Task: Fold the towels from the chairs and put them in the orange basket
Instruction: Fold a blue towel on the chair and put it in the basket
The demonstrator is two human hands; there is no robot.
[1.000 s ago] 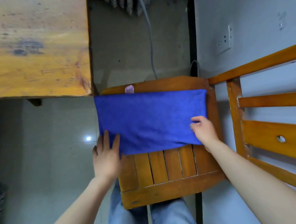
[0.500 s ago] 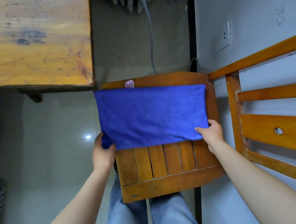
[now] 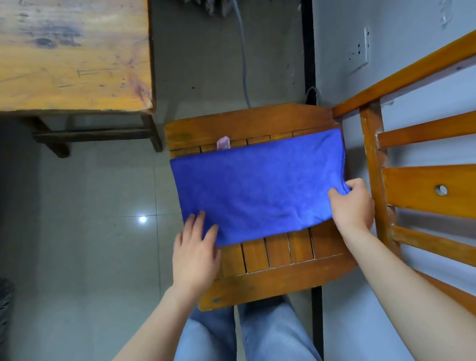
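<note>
A scuffed wooden table [image 3: 41,54] occupies the 10 o'clock area of the view, above grey floor tiles [image 3: 96,259]. The left hand [image 3: 194,249] lies at 7 o'clock of the towel, its fingers [image 3: 198,225] straight and slightly spread, with the tips pressed flat on the near-left corner of the cloth; it grasps nothing. The blue towel [image 3: 259,189] lies folded into a wide rectangle across the slatted seat of a wooden chair [image 3: 274,278], covering the middle and far part of the seat and leaving the near slats bare. A small pink item [image 3: 223,143] protrudes at the towel's 12 o'clock edge; its type cannot be determined. The right hand [image 3: 352,210] sits at 4 o'clock of the towel, with thumb and fingers pinching the cloth at the near-right edge, where the fabric bunches. A slatted wooden frame [image 3: 443,189] stands at 3 o'clock, just beside the chair. A wall socket [image 3: 360,50] is mounted at 1 o'clock.
</note>
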